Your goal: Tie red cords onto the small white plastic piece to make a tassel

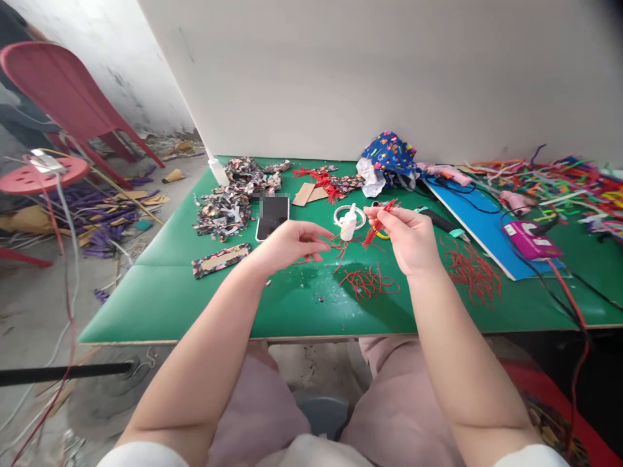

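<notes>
My right hand [403,230] pinches a bundle of red strings [377,227] above the green table. Held apart to the left, my left hand [302,245] has its fingers loosely spread, with thin red strings near the fingertips. Between the hands stands a small white bottle [347,227], beside a white ring [357,214]. A loose tangle of red string [370,283] lies below them, and another red pile [473,272] is to the right. The phone [272,217] lies flat just beyond my left hand.
Patterned fabric scraps [224,217] and a fabric-edged strip [221,261] are at left. Colourful fabric [389,155], a blue board [487,224], a purple device [531,240] with cables and colourful strips [574,188] are at right. A red chair [63,91] stands beyond the table.
</notes>
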The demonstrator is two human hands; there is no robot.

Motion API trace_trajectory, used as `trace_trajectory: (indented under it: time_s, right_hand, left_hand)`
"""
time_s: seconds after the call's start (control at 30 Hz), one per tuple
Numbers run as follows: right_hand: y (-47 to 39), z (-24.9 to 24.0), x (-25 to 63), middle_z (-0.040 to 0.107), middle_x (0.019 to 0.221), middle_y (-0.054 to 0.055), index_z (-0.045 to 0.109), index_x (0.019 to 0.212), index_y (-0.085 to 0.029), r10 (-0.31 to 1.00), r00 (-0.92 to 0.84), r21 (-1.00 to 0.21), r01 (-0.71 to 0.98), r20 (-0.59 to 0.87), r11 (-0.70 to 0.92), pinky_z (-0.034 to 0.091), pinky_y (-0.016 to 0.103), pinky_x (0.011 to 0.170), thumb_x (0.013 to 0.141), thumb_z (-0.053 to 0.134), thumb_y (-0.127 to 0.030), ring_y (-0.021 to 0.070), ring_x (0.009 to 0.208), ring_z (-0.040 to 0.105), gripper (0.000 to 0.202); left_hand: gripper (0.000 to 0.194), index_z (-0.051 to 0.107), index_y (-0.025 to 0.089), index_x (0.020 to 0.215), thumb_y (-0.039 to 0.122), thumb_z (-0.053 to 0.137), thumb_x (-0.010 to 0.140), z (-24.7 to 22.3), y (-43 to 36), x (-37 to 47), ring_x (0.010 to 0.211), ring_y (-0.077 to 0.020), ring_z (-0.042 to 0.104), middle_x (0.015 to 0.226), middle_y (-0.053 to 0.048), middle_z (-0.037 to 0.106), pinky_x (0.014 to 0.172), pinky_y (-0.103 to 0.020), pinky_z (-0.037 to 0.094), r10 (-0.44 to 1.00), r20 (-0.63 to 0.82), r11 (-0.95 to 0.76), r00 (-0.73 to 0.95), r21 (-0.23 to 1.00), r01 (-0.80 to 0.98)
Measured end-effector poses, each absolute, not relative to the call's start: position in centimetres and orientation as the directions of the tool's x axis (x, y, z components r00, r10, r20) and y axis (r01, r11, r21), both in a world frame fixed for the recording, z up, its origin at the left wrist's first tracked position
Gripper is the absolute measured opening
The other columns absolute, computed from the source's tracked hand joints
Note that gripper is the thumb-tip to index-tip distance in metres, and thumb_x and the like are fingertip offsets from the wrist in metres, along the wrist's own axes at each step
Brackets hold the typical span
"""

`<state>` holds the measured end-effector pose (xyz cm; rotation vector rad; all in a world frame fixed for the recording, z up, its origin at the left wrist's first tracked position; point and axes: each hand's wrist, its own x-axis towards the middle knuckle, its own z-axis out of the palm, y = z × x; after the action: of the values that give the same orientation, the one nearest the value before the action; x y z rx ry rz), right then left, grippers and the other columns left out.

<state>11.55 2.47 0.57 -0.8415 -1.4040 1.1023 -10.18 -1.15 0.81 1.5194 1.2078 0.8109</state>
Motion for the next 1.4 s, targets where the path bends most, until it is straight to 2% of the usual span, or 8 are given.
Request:
trace_trajectory:
  time_s: [0.17, 0.33, 0.5, 0.63, 0.77, 0.97, 1.23, 1.4]
  right_hand:
    - [2.4, -0.2, 10.8, 0.073, 0.087, 0.001, 0.073, 0.081, -0.024, 0.943, -0.215, -0.968, -0.055, 0.253, 0.247, 0.051, 0.039, 0.087, 0.072, 0.068, -0.029, 0.0187, 0.088, 0.067, 0.012]
    - [2.0, -0.4, 10.1, 0.073, 0.089, 0.002, 0.073, 0.084, -0.023, 0.948, -0.261, -0.979, 0.036, 0.184, 0.2, 0.049, 0.043, 0.092, 0.068, 0.071, -0.028, 0.0211, 0.091, 0.066, 0.017]
    - [2.0, -0.2, 10.5, 0.073, 0.088, 0.001, 0.074, 0.082, -0.025, 0.944, -0.252, -0.972, 0.048, 0.212, 0.231, 0.05, 0.044, 0.091, 0.068, 0.071, -0.03, 0.0228, 0.091, 0.066, 0.015]
    - [2.1, -0.3, 10.7, 0.073, 0.085, 0.0, 0.074, 0.082, -0.027, 0.935, -0.257, -0.962, 0.054, 0.245, 0.266, 0.051, 0.044, 0.089, 0.07, 0.069, -0.03, 0.0223, 0.089, 0.067, 0.013]
    - [1.9, -0.4, 10.5, 0.073, 0.084, 0.002, 0.074, 0.081, -0.025, 0.93, -0.288, -0.962, 0.081, 0.229, 0.262, 0.053, 0.042, 0.086, 0.07, 0.069, -0.03, 0.0212, 0.085, 0.067, 0.013]
    - [0.9, -0.9, 9.6, 0.073, 0.09, 0.004, 0.073, 0.082, -0.022, 0.854, -0.501, -0.932, 0.224, 0.14, 0.285, 0.055, 0.035, 0.075, 0.072, 0.067, -0.034, 0.0194, 0.078, 0.068, 0.017]
    - [0.3, -3.9, 7.0, 0.064, 0.116, 0.0, 0.072, 0.078, -0.026, 0.683, -0.725, -0.622, 0.498, 0.084, 0.605, 0.051, 0.038, 0.083, 0.08, 0.054, -0.028, 0.022, 0.096, 0.065, 0.018]
    - [-0.1, -4.1, 6.5, 0.058, 0.124, -0.002, 0.071, 0.083, -0.025, 0.65, -0.76, -0.527, 0.552, 0.002, 0.646, 0.051, 0.037, 0.083, 0.082, 0.049, -0.027, 0.0229, 0.105, 0.061, 0.022]
  left_hand:
    - [0.029, 0.07, 0.018, 0.093, 0.031, 0.064, 0.068, 1.4, -1.2, -13.7, 0.053, -0.013, 0.059, 0.071, -0.005, 0.068, 0.05, -0.023, 0.043, 0.994, 0.021, -0.075, 0.109, 0.856, 0.511]
    - [0.028, 0.071, 0.022, 0.093, 0.026, 0.058, 0.068, -0.8, -1.3, -16.9, 0.059, -0.0163, 0.059, 0.076, -0.004, 0.069, 0.057, -0.026, 0.041, 0.996, -0.066, -0.013, 0.053, 0.495, 0.869]
    - [0.031, 0.069, 0.023, 0.099, 0.026, 0.052, 0.073, 0.0, -2.7, -19.8, 0.067, -0.0192, 0.06, 0.08, -0.005, 0.07, 0.061, -0.026, 0.041, 0.999, -0.033, 0.029, -0.021, 0.267, 0.963]
    - [0.029, 0.069, 0.022, 0.097, 0.026, 0.052, 0.074, 0.9, -3.5, -20.3, 0.07, -0.0224, 0.06, 0.082, -0.007, 0.07, 0.063, -0.03, 0.041, 0.995, 0.018, 0.094, -0.101, 0.227, 0.969]
    - [0.018, 0.071, 0.023, 0.077, 0.025, 0.054, 0.073, -0.4, -3.7, -19.4, 0.07, -0.0217, 0.06, 0.077, -0.006, 0.07, 0.061, -0.028, 0.038, 0.996, -0.092, 0.001, 0.012, 0.15, 0.989]
    - [0.022, 0.068, 0.023, 0.079, 0.028, 0.047, 0.078, -1.8, -4.4, -18.7, 0.074, -0.0219, 0.06, 0.084, -0.006, 0.068, 0.056, -0.027, 0.034, 0.994, -0.091, -0.061, 0.063, 0.025, 0.998]
    - [0.024, 0.062, 0.02, 0.078, 0.026, 0.039, 0.083, -2.1, -5.3, -18.8, 0.07, -0.0189, 0.06, 0.085, -0.005, 0.064, 0.053, -0.027, 0.032, 0.994, -0.022, -0.113, 0.111, -0.086, 0.99]
    - [0.027, 0.059, 0.019, 0.082, 0.029, 0.034, 0.087, -2.7, -5.9, -19.7, 0.073, -0.0176, 0.06, 0.085, -0.004, 0.062, 0.054, -0.025, 0.034, 0.995, -0.004, -0.1, 0.1, -0.109, 0.989]
